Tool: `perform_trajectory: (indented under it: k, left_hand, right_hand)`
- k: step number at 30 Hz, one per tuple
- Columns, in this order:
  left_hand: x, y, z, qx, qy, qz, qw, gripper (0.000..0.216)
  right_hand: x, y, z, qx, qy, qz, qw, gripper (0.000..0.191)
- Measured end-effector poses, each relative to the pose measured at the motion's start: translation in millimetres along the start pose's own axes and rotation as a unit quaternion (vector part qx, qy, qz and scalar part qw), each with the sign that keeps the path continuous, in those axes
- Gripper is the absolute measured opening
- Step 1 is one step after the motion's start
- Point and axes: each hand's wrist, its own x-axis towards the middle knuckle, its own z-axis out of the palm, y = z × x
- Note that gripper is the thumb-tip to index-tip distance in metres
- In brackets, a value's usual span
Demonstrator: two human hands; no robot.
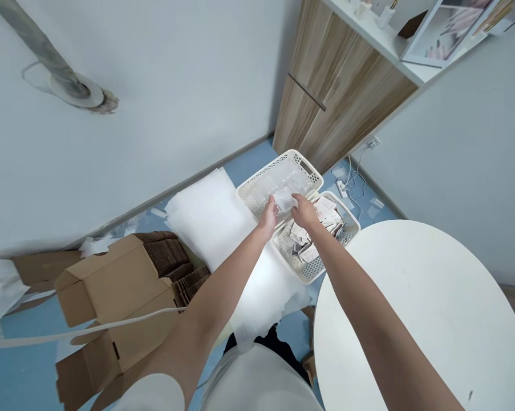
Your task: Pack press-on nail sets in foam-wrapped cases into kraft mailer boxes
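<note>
My left hand and my right hand reach out over two white plastic baskets. Between them is a clear plastic piece, gripped at its left side by my left fingers and at its right side by my right fingers; whether it is a bag or a box I cannot make out. Just beyond lies the far basket, which holds more clear plastic pieces. Under my right wrist stands the near basket, filled with printed paper cards and small packets.
A stack of white foam sheets lies left of the baskets. Flattened cardboard boxes spread at lower left. The round white table stands at right, a wooden cabinet behind. A power strip with cables lies on the floor.
</note>
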Motion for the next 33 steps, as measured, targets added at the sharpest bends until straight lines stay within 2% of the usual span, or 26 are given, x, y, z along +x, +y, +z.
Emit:
perform_trajectory:
  k: [3,6,10,15,19,23,26,30,33]
  left_hand:
    - [6,-2,2,-0.009,-0.002,0.005,1.0,0.066]
    - [8,-3,1,-0.019,-0.005,0.006,1.0,0.065]
    - [7,-2,-5,-0.064,0.012,-0.008,0.998,0.067]
    - [2,-4,-12,-0.135,0.057,0.019,0.989,0.07]
    - [-10,-5,-11,-0.149,0.065,0.079,0.984,0.061]
    - [-28,-8,-8,-0.118,0.06,0.16,0.978,0.048]
    - [-44,-13,-6,-0.088,0.033,0.198,0.976,0.039]
    - [-71,-22,3,-0.045,-0.036,0.19,0.98,0.035]
    - [-93,-34,16,0.002,-0.103,0.165,0.981,0.04]
  right_hand:
    - [10,-1,6,-0.048,-0.018,0.038,0.998,0.044]
    - [14,-2,12,-0.082,-0.019,0.075,0.994,0.049]
    - [16,-7,15,-0.084,-0.011,0.098,0.992,0.051]
    - [13,-11,12,0.024,-0.015,0.11,0.994,0.054]
    - [-1,-14,5,0.177,0.04,0.089,0.979,0.051]
    - [-30,-19,-7,0.342,0.07,0.077,0.934,0.042]
    - [-64,-21,-22,0.422,0.09,0.086,0.898,0.036]
    - [-123,-15,-43,0.5,0.12,0.12,0.849,0.035]
    - [-173,-4,-56,0.532,0.152,0.145,0.82,0.04]
